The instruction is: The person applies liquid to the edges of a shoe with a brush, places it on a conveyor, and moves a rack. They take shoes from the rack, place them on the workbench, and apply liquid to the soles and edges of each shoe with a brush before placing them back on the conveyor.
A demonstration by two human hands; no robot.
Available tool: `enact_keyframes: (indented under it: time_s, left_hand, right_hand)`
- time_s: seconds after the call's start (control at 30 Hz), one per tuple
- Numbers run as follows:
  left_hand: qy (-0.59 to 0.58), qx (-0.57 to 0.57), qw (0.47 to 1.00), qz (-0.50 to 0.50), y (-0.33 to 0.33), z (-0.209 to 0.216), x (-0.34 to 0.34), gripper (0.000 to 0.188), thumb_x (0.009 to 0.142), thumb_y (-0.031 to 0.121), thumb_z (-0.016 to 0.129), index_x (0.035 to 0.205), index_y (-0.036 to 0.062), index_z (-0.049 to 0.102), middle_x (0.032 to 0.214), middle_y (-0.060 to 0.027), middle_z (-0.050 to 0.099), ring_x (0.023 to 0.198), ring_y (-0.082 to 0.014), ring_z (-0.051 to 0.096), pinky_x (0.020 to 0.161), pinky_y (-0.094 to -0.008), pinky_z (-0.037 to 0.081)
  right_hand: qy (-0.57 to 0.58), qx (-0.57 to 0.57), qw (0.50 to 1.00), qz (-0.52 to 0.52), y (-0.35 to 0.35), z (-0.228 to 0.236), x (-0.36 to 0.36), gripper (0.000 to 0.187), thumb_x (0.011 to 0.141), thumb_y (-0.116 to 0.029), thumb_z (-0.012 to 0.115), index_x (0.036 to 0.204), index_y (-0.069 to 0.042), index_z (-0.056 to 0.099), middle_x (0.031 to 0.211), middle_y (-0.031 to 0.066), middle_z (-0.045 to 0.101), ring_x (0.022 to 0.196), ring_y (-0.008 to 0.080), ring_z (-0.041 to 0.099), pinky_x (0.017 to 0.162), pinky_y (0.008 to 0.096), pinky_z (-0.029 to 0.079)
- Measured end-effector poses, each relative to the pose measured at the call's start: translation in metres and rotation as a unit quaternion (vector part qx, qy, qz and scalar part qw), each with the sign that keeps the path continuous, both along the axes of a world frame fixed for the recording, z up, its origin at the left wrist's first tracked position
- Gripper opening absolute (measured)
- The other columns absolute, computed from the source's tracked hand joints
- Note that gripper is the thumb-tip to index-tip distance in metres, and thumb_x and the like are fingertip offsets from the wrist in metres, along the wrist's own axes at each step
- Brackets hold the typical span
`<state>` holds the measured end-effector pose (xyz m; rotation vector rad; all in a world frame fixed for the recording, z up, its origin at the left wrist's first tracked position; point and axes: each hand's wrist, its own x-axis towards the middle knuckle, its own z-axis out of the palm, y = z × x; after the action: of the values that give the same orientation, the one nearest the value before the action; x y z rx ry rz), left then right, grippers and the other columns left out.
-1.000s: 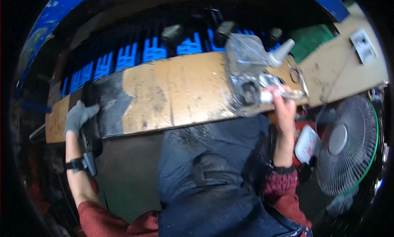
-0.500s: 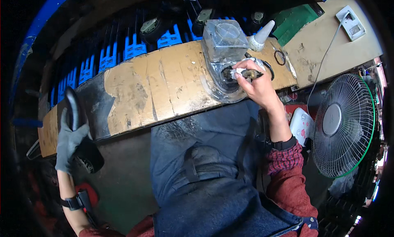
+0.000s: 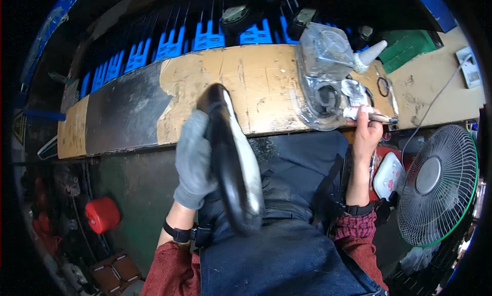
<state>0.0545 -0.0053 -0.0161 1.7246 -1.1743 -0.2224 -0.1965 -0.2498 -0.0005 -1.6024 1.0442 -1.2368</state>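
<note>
My left hand (image 3: 193, 160), in a grey glove and blurred by motion, grips a long glossy black shoe (image 3: 224, 165) from its left side. A pale strip runs along the shoe's right side; it is tilted over my apron, apart from the bench. Near the bench's front edge, my bare right hand (image 3: 367, 134) pinches a brush (image 3: 382, 118) with a white wrapping at one end. Left of the brush is a round dark cup (image 3: 327, 99) set in a clear plastic holder (image 3: 319, 123). A crumpled whitish piece (image 3: 354, 89) lies beside the cup.
Stained cardboard (image 3: 256, 80) covers the bench. A clear box (image 3: 326, 50) and a white cone-shaped bottle (image 3: 370, 56) stand behind the cup. Blue forked racks (image 3: 209, 37) line the far side. A fan (image 3: 435, 183) stands right, a red container (image 3: 102, 215) lower left.
My left hand has brought the black shoe from the far left to in front of my apron. My right hand has lifted the brush out of the cup and drawn it right and nearer.
</note>
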Motion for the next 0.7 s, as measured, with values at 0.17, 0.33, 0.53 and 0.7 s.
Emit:
enact_keyframes:
  time_s: [0.17,0.33,0.53,0.7]
  left_hand:
    - [-0.203,0.007,0.979,0.002,0.03,-0.005,-0.011,0.047,0.092,0.028,0.044,0.123,-0.007,0.052,0.126,-0.0281,0.05,0.118,-0.0457,0.046,0.103,-0.0498,0.033]
    - [-0.164,0.017,0.986,0.003,0.031,-0.012,-0.014,0.054,0.094,0.036,0.038,0.123,-0.0066,0.052,0.127,-0.0277,0.05,0.119,-0.0446,0.046,0.103,-0.0503,0.033]
    - [-0.011,0.051,0.999,0.002,0.044,-0.028,-0.01,0.055,0.094,0.038,0.037,0.124,-0.0052,0.051,0.128,-0.0279,0.049,0.118,-0.0451,0.047,0.102,-0.0514,0.034]
    - [-0.163,0.009,0.986,-0.037,0.047,-0.023,-0.004,0.059,0.094,0.042,0.035,0.127,-0.0044,0.049,0.13,-0.0277,0.047,0.12,-0.0454,0.046,0.102,-0.0522,0.033]
  right_hand:
    - [-0.187,0.191,0.939,0.215,0.036,0.008,0.061,0.012,0.094,-0.012,0.053,0.093,0.0,0.054,0.08,0.0088,0.064,0.063,0.0117,0.062,0.053,0.0214,0.05]
    - [-0.141,0.194,0.926,0.292,0.047,0.019,0.149,0.018,0.092,-0.016,0.058,0.087,0.0,0.056,0.071,0.0068,0.063,0.055,0.008,0.059,0.049,0.0201,0.047]
    - [-0.019,0.254,0.916,0.311,0.073,0.038,0.136,0.017,0.087,-0.016,0.061,0.084,0.001,0.056,0.065,0.0042,0.061,0.049,0.0072,0.057,0.043,0.0202,0.045]
    - [-0.004,0.21,0.93,0.302,0.071,0.038,0.148,0.018,0.091,-0.018,0.059,0.084,-0.001,0.055,0.064,0.0046,0.06,0.046,0.0072,0.054,0.041,0.0193,0.042]
